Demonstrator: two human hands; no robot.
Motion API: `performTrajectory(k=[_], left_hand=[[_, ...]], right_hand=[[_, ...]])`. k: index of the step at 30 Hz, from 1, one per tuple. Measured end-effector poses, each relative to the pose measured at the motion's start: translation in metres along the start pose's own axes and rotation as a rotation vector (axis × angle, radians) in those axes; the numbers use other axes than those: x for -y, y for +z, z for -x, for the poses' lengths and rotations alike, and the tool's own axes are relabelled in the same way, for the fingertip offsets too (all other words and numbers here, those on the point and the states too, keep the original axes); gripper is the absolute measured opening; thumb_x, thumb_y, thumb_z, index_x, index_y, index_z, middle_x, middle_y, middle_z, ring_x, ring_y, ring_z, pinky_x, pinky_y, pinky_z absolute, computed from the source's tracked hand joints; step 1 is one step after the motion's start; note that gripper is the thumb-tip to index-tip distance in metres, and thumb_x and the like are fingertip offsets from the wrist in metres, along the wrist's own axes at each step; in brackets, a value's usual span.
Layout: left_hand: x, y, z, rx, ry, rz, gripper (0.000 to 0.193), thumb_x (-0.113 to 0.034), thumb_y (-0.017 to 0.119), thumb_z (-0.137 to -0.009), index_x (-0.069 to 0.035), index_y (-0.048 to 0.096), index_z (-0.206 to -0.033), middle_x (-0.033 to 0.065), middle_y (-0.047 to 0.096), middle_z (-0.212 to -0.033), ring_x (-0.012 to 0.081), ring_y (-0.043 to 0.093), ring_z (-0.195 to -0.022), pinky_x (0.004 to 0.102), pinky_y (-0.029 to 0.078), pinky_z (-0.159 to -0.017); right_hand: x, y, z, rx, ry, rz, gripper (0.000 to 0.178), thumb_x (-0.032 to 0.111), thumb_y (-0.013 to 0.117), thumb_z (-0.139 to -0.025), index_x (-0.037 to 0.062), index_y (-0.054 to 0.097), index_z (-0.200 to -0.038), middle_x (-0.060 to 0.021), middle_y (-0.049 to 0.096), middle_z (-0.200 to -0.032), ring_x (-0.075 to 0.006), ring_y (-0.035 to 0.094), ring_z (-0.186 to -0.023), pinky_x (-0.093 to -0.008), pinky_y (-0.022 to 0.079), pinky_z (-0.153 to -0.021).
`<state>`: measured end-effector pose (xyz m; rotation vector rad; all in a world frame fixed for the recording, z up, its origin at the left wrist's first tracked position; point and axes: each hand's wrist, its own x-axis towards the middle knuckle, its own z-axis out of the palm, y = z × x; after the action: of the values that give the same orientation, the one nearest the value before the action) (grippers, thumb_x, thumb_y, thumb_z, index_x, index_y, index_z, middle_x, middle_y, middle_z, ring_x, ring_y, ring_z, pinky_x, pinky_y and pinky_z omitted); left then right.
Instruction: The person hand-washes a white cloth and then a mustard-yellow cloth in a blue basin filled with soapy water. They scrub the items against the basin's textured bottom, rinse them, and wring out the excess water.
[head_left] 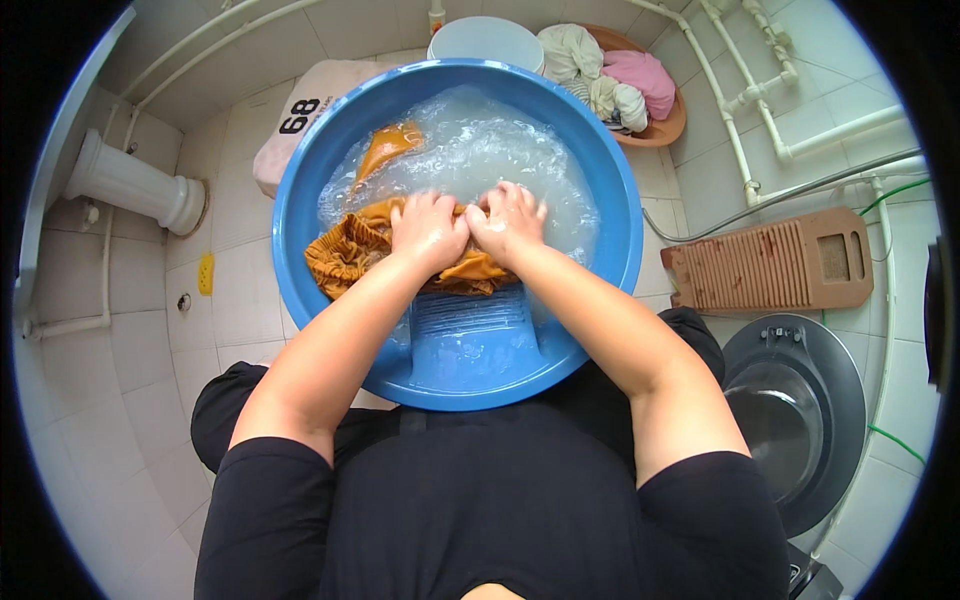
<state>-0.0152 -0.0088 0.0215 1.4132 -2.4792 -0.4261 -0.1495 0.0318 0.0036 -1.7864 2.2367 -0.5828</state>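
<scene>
A large blue tub [285, 220] of cloudy, sudsy water stands in front of me. Wet in it lies a mustard-brown garment [350, 250] with a gathered, elastic-looking edge at the left; another part of the brown cloth [390, 148] breaks the surface farther back. My left hand [430, 235] and my right hand [508, 222] are close together, closed on the bunched cloth, with some fingers hidden by water and fabric. Just below the hands is the ridged washboard slope [470, 315] moulded into the tub's near side, and the cloth's lower edge touches its top.
Behind the tub stand a white round bucket [487, 42] and an orange-brown basin [665, 130] of clothes. A brown washboard [770, 262] lies right, above a grey round-lidded appliance [790, 420]. A pinkish mat [285, 145], a yellow object [206, 273] and white pipes [130, 180] are left.
</scene>
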Motion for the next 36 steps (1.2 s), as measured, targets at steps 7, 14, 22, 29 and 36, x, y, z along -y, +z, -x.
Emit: performTrajectory(k=[7,14,22,29,36], left_hand=[[-0.012,-0.050,0.081,0.004,0.365,0.229,0.031,-0.025,0.059,-0.075,-0.009,0.055,-0.102,0.0133,0.053,-0.108,0.0330,0.049,-0.103,0.0431,0.038,-0.085],[-0.011,-0.025,0.028,0.291,0.082,0.018,0.028,-0.027,0.049,-0.080,-0.010,0.057,-0.101,0.0115,0.054,-0.108,0.0284,0.049,-0.101,0.0423,0.039,-0.080],[0.006,-0.061,0.029,0.386,0.120,0.352,0.045,-0.041,0.059,-0.070,-0.006,0.059,-0.098,0.0181,0.058,-0.106,0.0358,0.055,-0.097,0.0432,0.043,-0.082],[-0.007,-0.040,0.078,0.071,0.343,0.012,0.031,-0.031,0.056,-0.072,-0.006,0.054,-0.090,0.0167,0.055,-0.100,0.0322,0.052,-0.091,0.0426,0.039,-0.075],[0.018,-0.001,0.020,0.004,0.009,0.040,0.048,-0.042,0.045,-0.081,-0.004,0.058,-0.107,0.0191,0.056,-0.108,0.0317,0.052,-0.103,0.0405,0.035,-0.092]], right_hand=[[0.018,-0.068,0.074,0.041,-0.436,-0.275,0.026,0.032,0.060,-0.066,0.0084,0.058,-0.077,-0.0131,0.052,-0.105,-0.0312,0.047,-0.100,-0.0443,0.040,-0.081],[0.017,-0.026,0.021,0.169,-0.182,-0.170,0.025,0.029,0.046,-0.074,0.0084,0.060,-0.075,-0.0154,0.061,-0.086,-0.0349,0.057,-0.084,-0.0428,0.046,-0.075],[0.012,-0.054,0.033,0.322,-0.108,-0.329,0.036,0.038,0.058,-0.071,0.0035,0.058,-0.083,-0.0169,0.058,-0.103,-0.0349,0.054,-0.095,-0.0447,0.042,-0.083],[0.023,-0.041,0.081,0.022,-0.410,-0.184,0.018,0.026,0.055,-0.069,0.0085,0.057,-0.069,-0.0118,0.059,-0.085,-0.0319,0.054,-0.078,-0.0447,0.044,-0.071],[0.020,-0.018,0.002,0.141,0.004,-0.077,0.035,0.036,0.046,-0.079,0.0057,0.064,-0.079,-0.0174,0.062,-0.093,-0.0348,0.057,-0.090,-0.0452,0.043,-0.083]])
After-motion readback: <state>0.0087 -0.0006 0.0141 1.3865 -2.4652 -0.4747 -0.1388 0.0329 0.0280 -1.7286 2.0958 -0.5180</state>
